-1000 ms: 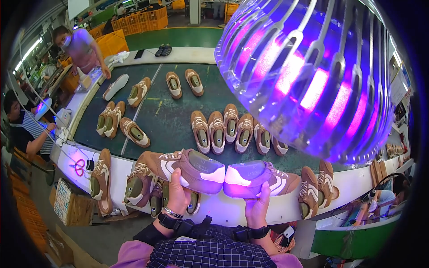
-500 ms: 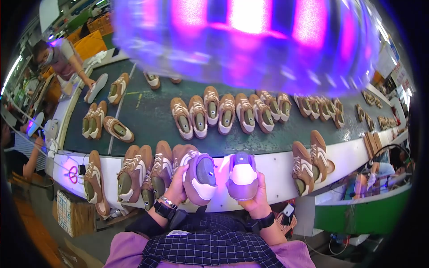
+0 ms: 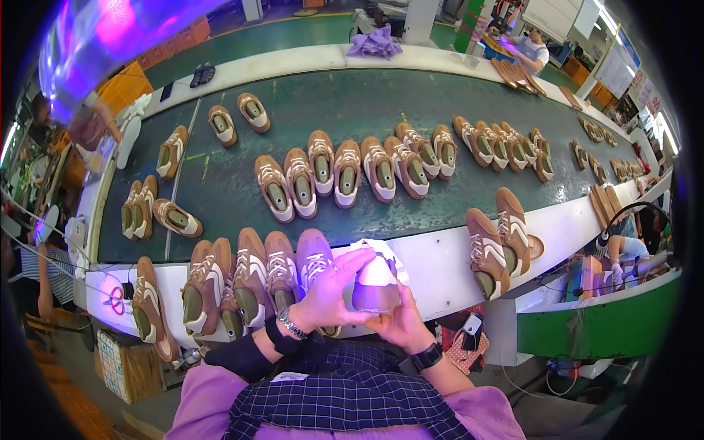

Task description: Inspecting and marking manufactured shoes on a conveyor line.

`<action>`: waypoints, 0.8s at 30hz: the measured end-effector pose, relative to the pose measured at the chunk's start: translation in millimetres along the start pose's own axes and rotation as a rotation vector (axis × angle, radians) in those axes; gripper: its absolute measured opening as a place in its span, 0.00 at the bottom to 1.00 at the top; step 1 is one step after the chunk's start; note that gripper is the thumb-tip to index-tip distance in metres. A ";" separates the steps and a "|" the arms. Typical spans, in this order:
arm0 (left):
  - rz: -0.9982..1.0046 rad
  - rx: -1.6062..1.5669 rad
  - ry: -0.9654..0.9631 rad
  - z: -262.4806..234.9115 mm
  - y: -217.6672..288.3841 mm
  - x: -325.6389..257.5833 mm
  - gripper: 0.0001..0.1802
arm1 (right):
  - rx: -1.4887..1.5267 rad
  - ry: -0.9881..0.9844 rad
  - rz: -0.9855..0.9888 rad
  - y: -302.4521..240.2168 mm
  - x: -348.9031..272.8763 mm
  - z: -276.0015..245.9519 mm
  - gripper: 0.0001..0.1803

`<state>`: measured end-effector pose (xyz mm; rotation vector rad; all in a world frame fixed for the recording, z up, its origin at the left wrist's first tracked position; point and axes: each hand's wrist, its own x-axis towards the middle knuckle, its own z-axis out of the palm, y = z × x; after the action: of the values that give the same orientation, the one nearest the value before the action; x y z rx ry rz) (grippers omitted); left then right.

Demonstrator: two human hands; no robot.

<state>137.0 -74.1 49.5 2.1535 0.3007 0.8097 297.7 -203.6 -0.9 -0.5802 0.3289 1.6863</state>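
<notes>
Close in front of me, over the near white ledge, is a brown sneaker (image 3: 375, 295) with a white heel patch, its heel end facing me. My left hand (image 3: 334, 290) presses its fingers and thumb against the left side of that shoe. From below and the right, my right hand (image 3: 402, 323) grips the same shoe. Another brown sneaker (image 3: 313, 253), tinted purple by the light, stands on the ledge just beyond my left hand, which partly hides it. Left of it is a row of similar sneakers (image 3: 251, 282) with white stripes and olive insides.
Many sneakers (image 3: 346, 172) stand in groups on the dark green conveyor belt (image 3: 242, 172). A leaning pair (image 3: 488, 253) stands on the ledge at right. Red-handled scissors (image 3: 116, 299) lie at left. A purple-lit shape (image 3: 110, 37) fills the upper left; co-workers sit around the line.
My left hand has let go of its shoe, now on the ledge, and moved right onto the shoe in my right hand. The purple-lit shape has shifted from overhead to the upper left.
</notes>
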 end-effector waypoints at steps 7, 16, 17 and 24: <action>-0.054 -0.017 0.055 6.4 10.2 25.4 0.49 | -1.825 0.356 -0.831 -36.9 -70.0 44.1 0.31; 0.066 0.076 -0.002 13.9 13.0 43.7 0.49 | -1.967 -0.183 -1.181 -54.1 -49.7 56.6 0.40; 0.078 0.080 -0.006 13.5 13.9 43.8 0.48 | -1.971 -0.183 -1.177 -53.2 -49.4 55.0 0.40; 0.079 0.115 -0.010 23.0 19.3 51.2 0.48 | -1.836 -0.199 -1.101 -68.4 -47.6 44.3 0.37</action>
<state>190.0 -77.1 76.1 2.2886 0.2640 0.8442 361.2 -206.5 68.8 -1.4559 -1.6001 0.4913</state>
